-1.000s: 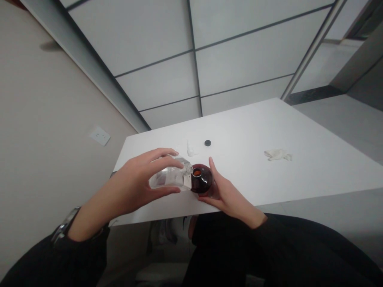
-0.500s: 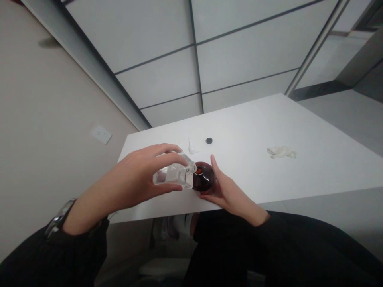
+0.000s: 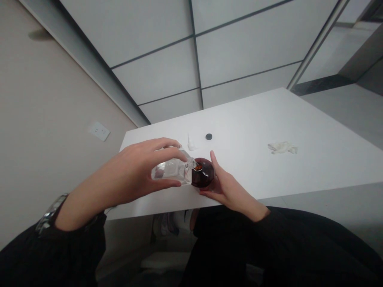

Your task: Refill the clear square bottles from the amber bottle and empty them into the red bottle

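Note:
My left hand (image 3: pixel 143 163) is wrapped round a clear, square-sided bottle (image 3: pixel 172 170), tipped on its side with its neck pointing right. The neck's mouth lies at the opening of a round, dark reddish-brown bottle (image 3: pixel 204 175). My right hand (image 3: pixel 226 186) grips that dark bottle from the right, thumb raised along its far side. An orange-brown tint shows inside its opening. Whether liquid is flowing between the two, I cannot tell. Just beyond them on the table lie a small black cap (image 3: pixel 208 136) and a clear or white nozzle-like piece (image 3: pixel 190 143), too faint to name surely.
A crumpled whitish cloth or tissue (image 3: pixel 282 148) lies on the white table (image 3: pixel 248 119) to the right. Behind the table stand pale panelled doors (image 3: pixel 167 67). On the left wall is a socket (image 3: pixel 99 131). The table's front edge runs close to my lap.
The view has shifted slightly, so everything sits a little higher. Both hands keep their hold, and the clear bottle stays tipped at the dark bottle's opening.

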{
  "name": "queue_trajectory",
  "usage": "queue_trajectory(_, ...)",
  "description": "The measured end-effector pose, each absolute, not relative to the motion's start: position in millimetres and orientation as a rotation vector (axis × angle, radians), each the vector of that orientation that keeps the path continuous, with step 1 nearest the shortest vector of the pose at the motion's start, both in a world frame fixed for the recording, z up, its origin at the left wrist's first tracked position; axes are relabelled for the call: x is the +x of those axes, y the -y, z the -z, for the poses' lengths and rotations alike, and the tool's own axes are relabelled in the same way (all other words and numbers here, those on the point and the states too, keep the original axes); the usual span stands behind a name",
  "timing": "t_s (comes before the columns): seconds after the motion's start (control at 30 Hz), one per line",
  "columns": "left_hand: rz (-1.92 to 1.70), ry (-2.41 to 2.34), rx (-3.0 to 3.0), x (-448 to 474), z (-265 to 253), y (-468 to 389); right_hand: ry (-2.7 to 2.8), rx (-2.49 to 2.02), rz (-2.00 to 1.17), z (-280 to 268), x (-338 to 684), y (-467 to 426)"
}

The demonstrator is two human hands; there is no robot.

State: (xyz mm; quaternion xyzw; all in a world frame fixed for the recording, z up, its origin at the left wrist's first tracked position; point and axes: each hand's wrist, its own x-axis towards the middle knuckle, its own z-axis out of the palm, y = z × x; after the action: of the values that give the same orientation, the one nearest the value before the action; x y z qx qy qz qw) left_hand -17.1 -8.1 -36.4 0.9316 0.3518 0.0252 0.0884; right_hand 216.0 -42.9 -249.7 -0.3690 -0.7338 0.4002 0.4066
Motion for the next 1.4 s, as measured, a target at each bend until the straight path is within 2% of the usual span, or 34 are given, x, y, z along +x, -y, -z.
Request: queue_trajectory(1.4, -0.011, -0.977, 2.823, -15.7, 31.3, 4.6, 1.874, -0.932, -0.963, 251.9, 215.9, 43.3)
